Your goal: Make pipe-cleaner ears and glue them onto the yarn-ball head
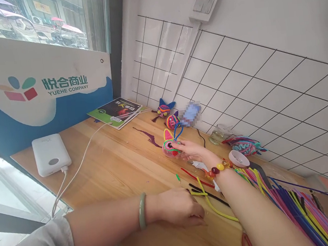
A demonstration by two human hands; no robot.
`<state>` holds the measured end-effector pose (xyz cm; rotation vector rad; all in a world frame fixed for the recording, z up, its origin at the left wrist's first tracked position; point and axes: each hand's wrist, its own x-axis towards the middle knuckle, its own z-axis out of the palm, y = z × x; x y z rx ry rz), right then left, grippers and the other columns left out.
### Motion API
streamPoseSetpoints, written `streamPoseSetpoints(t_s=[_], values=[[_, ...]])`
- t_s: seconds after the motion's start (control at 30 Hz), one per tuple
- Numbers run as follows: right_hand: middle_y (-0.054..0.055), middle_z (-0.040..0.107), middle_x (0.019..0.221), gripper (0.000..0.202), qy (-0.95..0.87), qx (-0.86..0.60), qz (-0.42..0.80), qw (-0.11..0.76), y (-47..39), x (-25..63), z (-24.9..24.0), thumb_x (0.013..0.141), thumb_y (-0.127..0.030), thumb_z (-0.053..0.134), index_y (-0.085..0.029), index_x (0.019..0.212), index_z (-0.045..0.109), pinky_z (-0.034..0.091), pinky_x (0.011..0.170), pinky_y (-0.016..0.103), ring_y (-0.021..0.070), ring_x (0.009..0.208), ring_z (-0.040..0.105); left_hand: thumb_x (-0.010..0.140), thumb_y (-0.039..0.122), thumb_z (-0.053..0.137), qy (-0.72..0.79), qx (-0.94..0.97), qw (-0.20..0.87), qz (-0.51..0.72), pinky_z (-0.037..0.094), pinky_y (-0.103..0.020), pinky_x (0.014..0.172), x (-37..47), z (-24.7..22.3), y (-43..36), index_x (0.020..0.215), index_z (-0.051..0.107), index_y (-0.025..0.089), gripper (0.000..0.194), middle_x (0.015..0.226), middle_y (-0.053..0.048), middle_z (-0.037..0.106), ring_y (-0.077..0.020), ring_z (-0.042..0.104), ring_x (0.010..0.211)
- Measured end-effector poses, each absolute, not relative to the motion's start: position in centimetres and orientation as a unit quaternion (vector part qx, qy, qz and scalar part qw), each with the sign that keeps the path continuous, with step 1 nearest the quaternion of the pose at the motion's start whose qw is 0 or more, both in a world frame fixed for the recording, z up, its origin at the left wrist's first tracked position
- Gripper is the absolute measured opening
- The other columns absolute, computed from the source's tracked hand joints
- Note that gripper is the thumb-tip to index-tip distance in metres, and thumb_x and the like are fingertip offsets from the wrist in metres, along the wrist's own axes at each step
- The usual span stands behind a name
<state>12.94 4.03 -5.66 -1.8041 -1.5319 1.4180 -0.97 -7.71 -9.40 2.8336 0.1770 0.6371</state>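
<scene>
My right hand (191, 151) reaches over the wooden table with its fingers closed on a small pink ornament (168, 148), which has a yellow and pink ear, a green-ringed eye and a blue loop on top. Nearer to me, my left hand (181, 208) rests by the table surface with its fingers curled together; what they hold, if anything, is hidden. Just beyond it lie a yellow pipe cleaner (218, 211), black pieces (209, 195), a red piece (195, 176) and a short green one (178, 178). A white glue gun (201, 167) is partly behind my right wrist.
Two colourful ornaments (164, 109) (172, 121) stand by the gridded wall. At the right are a glass jar (220, 133), a pink bowl (238, 158) and many pipe cleaners (298, 210). Red-handled scissors (247, 243) lie nearby. A power bank (51, 154) and a booklet (118, 111) are left.
</scene>
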Motion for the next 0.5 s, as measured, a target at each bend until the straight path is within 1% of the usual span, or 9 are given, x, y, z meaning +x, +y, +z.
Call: streamPoseSetpoints(t_s=[0.1, 0.27, 0.37, 0.5], values=[[0.007, 0.069, 0.086, 0.047, -0.537, -0.631, 0.527, 0.189, 4.5, 13.6, -5.6, 0.067, -0.053, 0.064, -0.020, 0.099, 0.057, 0.044, 0.051, 0.021, 0.0164, 0.068, 0.065, 0.080, 0.032, 0.052, 0.081, 0.960, 0.118, 0.241, 0.037, -0.023, 0.051, -0.8, -9.6, -7.3, 0.070, 0.062, 0.022, 0.016, 0.064, 0.001, 0.068, -0.0133, 0.060, 0.056], [0.008, 0.067, 0.096, 0.046, -0.528, -0.638, 0.500, 0.251, 7.7, 15.1, -5.9, 0.073, -0.049, 0.060, -0.021, 0.108, 0.050, 0.048, 0.057, 0.021, 0.0144, 0.075, 0.065, 0.079, 0.033, 0.053, 0.087, 0.958, 0.112, 0.250, 0.037, -0.023, 0.049, -0.7, -9.7, -7.1, 0.069, 0.061, 0.022, 0.017, 0.060, 0.002, 0.067, -0.0128, 0.058, 0.053], [0.008, 0.065, 0.102, 0.045, -0.525, -0.644, 0.479, 0.284, 10.1, 15.8, -6.5, 0.074, -0.047, 0.060, -0.021, 0.109, 0.049, 0.049, 0.059, 0.022, 0.0145, 0.075, 0.065, 0.079, 0.034, 0.053, 0.091, 0.961, 0.088, 0.246, 0.038, -0.024, 0.049, -0.8, -9.8, -6.9, 0.065, 0.059, 0.022, 0.019, 0.058, 0.002, 0.066, -0.0130, 0.057, 0.052], [0.009, 0.064, 0.105, 0.046, -0.530, -0.630, 0.481, 0.300, 12.3, 15.8, -7.2, 0.074, -0.045, 0.061, -0.022, 0.111, 0.048, 0.050, 0.064, 0.024, 0.0148, 0.077, 0.065, 0.078, 0.036, 0.053, 0.092, 0.963, 0.057, 0.245, 0.038, -0.024, 0.049, -1.0, -10.1, -6.5, 0.062, 0.055, 0.020, 0.022, 0.055, 0.002, 0.064, -0.0131, 0.056, 0.050]])
